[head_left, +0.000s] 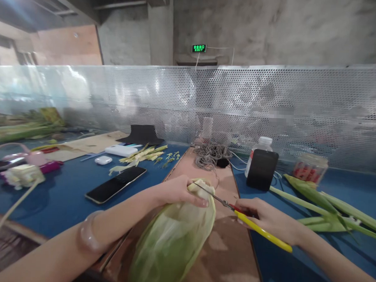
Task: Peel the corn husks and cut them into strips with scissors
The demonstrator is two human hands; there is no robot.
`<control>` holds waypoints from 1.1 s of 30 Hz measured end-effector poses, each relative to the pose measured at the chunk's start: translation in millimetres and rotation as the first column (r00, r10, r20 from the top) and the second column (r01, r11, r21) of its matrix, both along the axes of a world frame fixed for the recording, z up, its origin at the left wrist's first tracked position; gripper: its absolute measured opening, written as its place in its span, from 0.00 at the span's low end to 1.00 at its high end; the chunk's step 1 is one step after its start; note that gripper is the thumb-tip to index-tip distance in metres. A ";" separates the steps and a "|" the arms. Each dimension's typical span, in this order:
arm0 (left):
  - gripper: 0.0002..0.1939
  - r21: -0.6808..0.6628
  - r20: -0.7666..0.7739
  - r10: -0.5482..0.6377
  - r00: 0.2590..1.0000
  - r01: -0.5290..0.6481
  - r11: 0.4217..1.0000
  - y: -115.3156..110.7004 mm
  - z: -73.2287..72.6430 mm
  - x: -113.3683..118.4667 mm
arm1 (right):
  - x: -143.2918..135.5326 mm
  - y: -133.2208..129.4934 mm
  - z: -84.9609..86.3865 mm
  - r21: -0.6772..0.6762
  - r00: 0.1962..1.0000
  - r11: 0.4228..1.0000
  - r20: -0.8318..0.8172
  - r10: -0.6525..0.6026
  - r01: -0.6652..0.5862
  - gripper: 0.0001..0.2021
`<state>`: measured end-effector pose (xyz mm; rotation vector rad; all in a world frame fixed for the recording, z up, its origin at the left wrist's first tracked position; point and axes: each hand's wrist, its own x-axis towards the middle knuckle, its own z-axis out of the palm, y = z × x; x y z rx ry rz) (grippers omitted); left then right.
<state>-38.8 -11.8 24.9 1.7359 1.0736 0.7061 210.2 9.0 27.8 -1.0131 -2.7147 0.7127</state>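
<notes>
A large pale green corn husk (172, 239) lies lengthwise over the brown board (227, 249) in front of me. My left hand (186, 192) pinches its far, whitish end between thumb and fingers. My right hand (262, 215) is closed around scissors (255, 229) with yellow and red handles. Their metal blades point left and reach the husk's top edge, beside my left fingers. Whether the blades are fully closed is hard to tell.
Left of the board lie a black phone (116, 184), a white case (103, 160) and husk scraps (144, 154). Grey cord (210, 154) is heaped behind. On the right are a bottle (264, 144), an upright black phone (262, 170), a jar (310, 168) and green leaves (324, 207).
</notes>
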 end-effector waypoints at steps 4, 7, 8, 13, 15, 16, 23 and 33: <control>0.18 -0.005 0.001 0.000 1.000 0.000 1.000 -0.1 0.1 -0.6 | -0.2 -0.5 -1.0 0.010 1.000 1.000 0.001 -0.013 0.013 0.11; 0.18 -0.004 0.000 -0.011 1.000 0.011 1.000 -0.7 0.4 0.2 | -1.6 -1.8 -2.1 0.023 1.000 0.999 0.004 -0.024 0.023 0.09; 0.18 -0.001 0.003 -0.016 1.000 0.016 1.000 -1.0 0.5 0.5 | -2.2 -2.4 -2.2 0.023 1.000 0.999 0.003 -0.023 0.023 0.09; 0.15 0.023 0.029 -0.046 0.999 0.045 0.999 -1.7 1.4 1.3 | -4.0 -4.4 0.2 0.033 1.000 0.999 0.006 -0.014 0.013 0.09; 0.15 0.021 0.039 -0.049 0.998 0.049 0.999 -1.4 1.3 1.0 | -3.7 -4.5 1.5 0.031 1.000 1.000 0.007 -0.005 0.005 0.09; 0.15 0.018 0.043 -0.050 0.998 0.049 0.999 -1.2 1.1 0.9 | -3.5 -4.4 1.9 0.025 1.000 1.000 0.006 0.002 -0.002 0.09; 0.15 -0.014 0.061 -0.030 0.998 0.031 0.999 -0.4 -0.7 0.6 | -4.7 -6.4 1.1 0.015 1.000 1.000 -0.013 -0.009 0.009 0.09; 0.10 -0.002 0.111 -0.111 0.988 0.112 0.994 -5.2 3.9 3.2 | -3.9 -7.6 2.5 0.028 0.999 0.999 -0.009 0.042 -0.042 0.07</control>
